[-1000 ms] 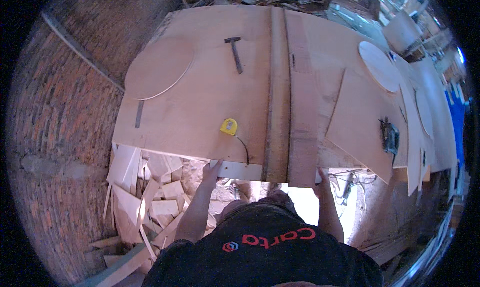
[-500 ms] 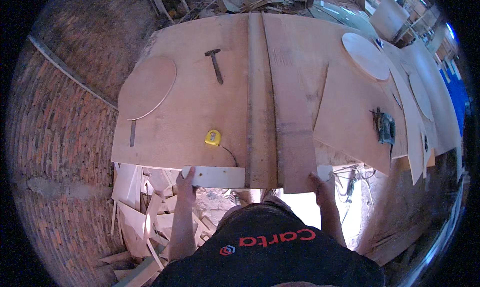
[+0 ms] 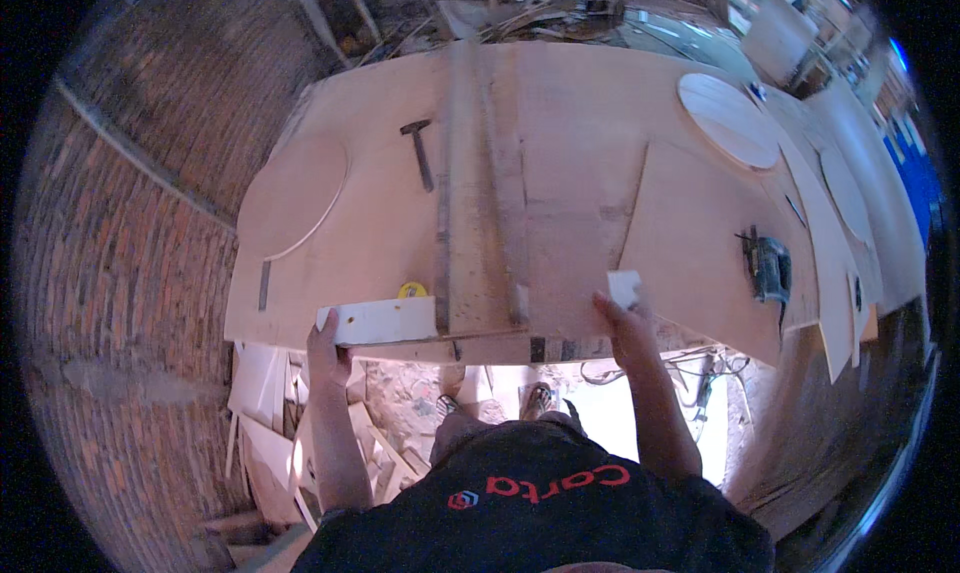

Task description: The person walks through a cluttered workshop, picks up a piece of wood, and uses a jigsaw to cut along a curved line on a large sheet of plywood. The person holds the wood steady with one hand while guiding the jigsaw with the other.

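The left hand (image 3: 327, 341) gripped the end of a pale rectangular wooden strip (image 3: 380, 322) at the near edge of the plywood surface (image 3: 590, 123). The right hand (image 3: 625, 323) pinched a small pale wooden block (image 3: 624, 287). Between them lay a long wooden plank (image 3: 478, 193), beside a yellow tape measure (image 3: 412, 290).

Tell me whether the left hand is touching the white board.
Touching: the head view shows the left hand gripping the left end of the white board.
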{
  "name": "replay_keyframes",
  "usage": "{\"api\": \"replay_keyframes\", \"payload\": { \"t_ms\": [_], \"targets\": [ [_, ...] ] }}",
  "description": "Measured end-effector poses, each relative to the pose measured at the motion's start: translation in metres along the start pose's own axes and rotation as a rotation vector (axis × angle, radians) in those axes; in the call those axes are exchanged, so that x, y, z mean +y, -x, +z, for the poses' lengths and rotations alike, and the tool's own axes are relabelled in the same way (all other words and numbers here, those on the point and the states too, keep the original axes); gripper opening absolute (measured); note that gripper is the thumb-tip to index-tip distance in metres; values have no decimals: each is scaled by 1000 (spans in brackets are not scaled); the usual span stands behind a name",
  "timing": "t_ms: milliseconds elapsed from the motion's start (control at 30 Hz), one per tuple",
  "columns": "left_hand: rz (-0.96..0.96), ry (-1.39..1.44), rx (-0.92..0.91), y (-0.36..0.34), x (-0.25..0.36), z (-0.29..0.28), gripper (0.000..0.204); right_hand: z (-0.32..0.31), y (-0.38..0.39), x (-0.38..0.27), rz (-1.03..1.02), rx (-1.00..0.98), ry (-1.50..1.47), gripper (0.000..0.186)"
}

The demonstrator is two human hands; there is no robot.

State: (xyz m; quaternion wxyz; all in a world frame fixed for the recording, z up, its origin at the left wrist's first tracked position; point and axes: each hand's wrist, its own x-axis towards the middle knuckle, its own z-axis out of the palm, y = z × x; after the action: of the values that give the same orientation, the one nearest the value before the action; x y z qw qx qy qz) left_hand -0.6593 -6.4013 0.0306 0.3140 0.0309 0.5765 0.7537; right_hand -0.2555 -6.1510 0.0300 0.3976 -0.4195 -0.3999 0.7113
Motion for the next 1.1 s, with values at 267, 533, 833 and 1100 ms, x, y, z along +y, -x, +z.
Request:
{"api": "replay_keyframes", "payload": {
  "t_ms": [267, 533, 833, 1100],
  "targets": [
    [-84, -16, -40, -138, 32, -67, 28, 89, -139, 77, 179, -156, -27, 30],
    [-231, 134, -89, -303, 56, -140, 32, 228, -201, 101, 98, -34, 258, 43],
    [-461, 35, -157, -350, 25, -152, 28, 230, -189, 141, 35, -12, 740, 58],
    [-90, -657, 1, -226, 41, -118, 30, 59, 93, 207, 164, 281, 601, 42]
  ]
}}
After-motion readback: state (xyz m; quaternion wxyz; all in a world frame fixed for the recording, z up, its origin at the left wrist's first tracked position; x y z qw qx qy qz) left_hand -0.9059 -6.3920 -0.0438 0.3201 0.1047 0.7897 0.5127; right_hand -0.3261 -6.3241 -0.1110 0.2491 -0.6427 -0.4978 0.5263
